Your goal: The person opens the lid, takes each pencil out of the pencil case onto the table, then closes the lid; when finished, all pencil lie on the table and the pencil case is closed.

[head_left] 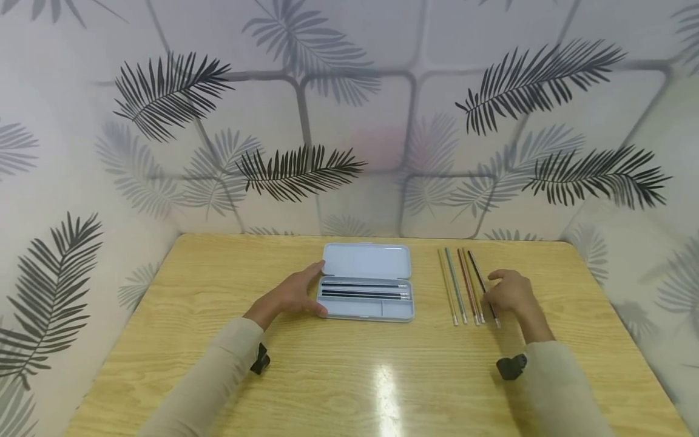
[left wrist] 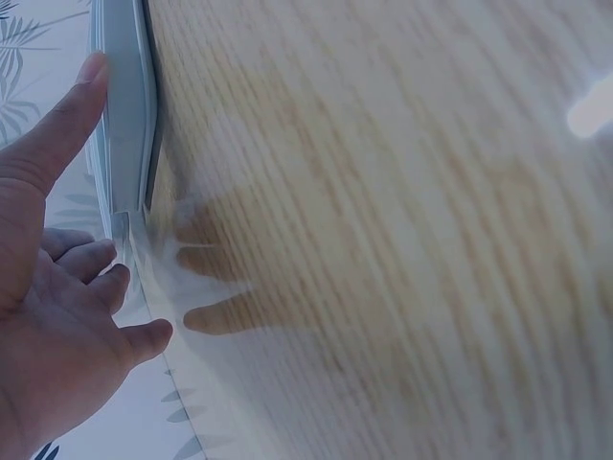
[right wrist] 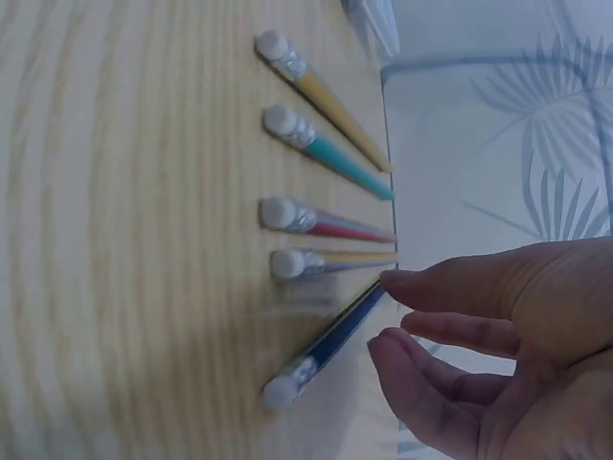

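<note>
On the table lies an opened light-blue pencil case (head_left: 349, 310), its lid (head_left: 367, 261) folded back. Dark pencils (head_left: 363, 295) with white erasers lie in its long compartments. My left hand (head_left: 297, 291) is spread at the case's left end, thumb by the front corner and a finger by the lid. In the left wrist view the thumb (left wrist: 67, 129) touches the case's side. My right hand (head_left: 512, 294) is at a dark pencil (right wrist: 335, 331), the rightmost of a loose row. Its thumb tip meets the pencil, while the other fingertips appear apart from it.
Left of the dark pencil lie a yellow pencil (right wrist: 335, 259), a red pencil (right wrist: 335, 224), a teal pencil (right wrist: 345, 166) and another yellow pencil (right wrist: 335, 110), erasers toward me. The wooden table (head_left: 327, 376) ends at a leaf-patterned backdrop (head_left: 360, 133).
</note>
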The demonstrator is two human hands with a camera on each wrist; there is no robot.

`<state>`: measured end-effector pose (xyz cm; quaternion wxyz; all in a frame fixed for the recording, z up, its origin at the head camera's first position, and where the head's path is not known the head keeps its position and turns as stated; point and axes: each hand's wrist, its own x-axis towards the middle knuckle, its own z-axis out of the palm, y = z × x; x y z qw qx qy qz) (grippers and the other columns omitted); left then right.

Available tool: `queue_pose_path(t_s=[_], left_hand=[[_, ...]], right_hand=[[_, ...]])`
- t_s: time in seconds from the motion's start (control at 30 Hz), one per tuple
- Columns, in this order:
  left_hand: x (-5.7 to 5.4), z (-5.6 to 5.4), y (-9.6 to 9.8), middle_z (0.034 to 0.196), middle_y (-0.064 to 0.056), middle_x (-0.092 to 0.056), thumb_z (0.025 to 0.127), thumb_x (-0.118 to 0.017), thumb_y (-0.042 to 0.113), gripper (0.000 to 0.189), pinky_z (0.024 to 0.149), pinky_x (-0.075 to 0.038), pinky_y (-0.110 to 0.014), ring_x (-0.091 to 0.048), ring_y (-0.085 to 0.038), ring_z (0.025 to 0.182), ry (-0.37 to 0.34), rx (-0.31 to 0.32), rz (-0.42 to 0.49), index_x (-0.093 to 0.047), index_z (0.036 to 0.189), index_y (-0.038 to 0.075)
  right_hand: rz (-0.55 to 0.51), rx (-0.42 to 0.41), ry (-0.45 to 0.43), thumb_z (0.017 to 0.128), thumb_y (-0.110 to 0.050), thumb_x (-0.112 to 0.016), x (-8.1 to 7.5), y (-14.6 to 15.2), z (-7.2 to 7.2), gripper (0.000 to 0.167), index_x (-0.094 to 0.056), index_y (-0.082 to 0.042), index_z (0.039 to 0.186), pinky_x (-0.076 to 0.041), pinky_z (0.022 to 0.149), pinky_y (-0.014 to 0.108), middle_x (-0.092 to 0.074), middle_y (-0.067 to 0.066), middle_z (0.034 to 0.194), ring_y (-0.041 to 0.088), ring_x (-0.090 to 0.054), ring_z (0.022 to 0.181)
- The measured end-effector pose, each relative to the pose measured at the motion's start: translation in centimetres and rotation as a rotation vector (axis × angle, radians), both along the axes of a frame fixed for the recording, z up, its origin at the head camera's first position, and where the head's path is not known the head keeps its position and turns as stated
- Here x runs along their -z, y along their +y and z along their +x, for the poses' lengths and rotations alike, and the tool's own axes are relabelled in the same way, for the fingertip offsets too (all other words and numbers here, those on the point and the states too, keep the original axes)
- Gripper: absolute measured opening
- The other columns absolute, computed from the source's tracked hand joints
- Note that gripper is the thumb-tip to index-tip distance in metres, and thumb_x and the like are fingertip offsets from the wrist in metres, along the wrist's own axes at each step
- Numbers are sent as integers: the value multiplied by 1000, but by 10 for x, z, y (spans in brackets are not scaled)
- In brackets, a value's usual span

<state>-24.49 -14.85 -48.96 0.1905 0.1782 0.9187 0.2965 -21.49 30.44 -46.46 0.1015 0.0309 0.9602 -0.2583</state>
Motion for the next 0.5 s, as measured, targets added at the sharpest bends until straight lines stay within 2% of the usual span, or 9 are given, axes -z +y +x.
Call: queue_pose_path(t_s=[0.1,0.17,0.23,0.33,0.4,0.5], left_hand=[[1,0,2,160,-11,-13,63,-86,40,121,121,-18,-44,-13,-28,148,-2,-3,6,-10,154,12],[0,0,1,160,-12,-13,63,-86,40,121,121,-18,-44,-13,-28,148,0,-2,6,-10,154,12],[0,0,1,160,-12,-13,63,-86,40,121,121,-18,-43,-13,-28,148,2,3,7,-10,154,11],[0,0,1,160,-12,-13,63,-86,39,122,121,-17,-43,-13,-28,148,4,4,12,-11,153,10],[0,0,1,160,-12,-13,62,-86,39,122,121,-17,-43,-13,-28,148,4,2,14,-11,153,10],[-1,1,2,160,-11,-13,62,-86,39,122,121,-17,-43,-13,-27,148,-2,-1,12,-11,153,10]], right_hand=[[-66,-17,27,84,-11,-65,-3,-9,-2,52,-49,14,127,-58,70,47,-68,29,98,36,-69,78],[-149,-35,38,87,-11,-63,-4,-21,-6,51,-48,12,129,-57,63,38,-65,30,102,32,-67,75],[-241,-63,51,88,-11,-62,-2,-35,-9,50,-48,10,131,-57,61,33,-64,29,103,29,-67,75],[-326,-142,81,88,-12,-64,3,-58,-15,46,-52,7,129,-59,66,33,-63,24,105,31,-67,87],[-342,-191,110,88,-12,-66,7,-73,-17,42,-57,4,126,-59,73,37,-65,20,104,33,-66,94],[-372,-265,142,86,-10,-67,10,-95,-20,34,-62,2,118,-58,80,40,-68,18,103,33,-66,97]])
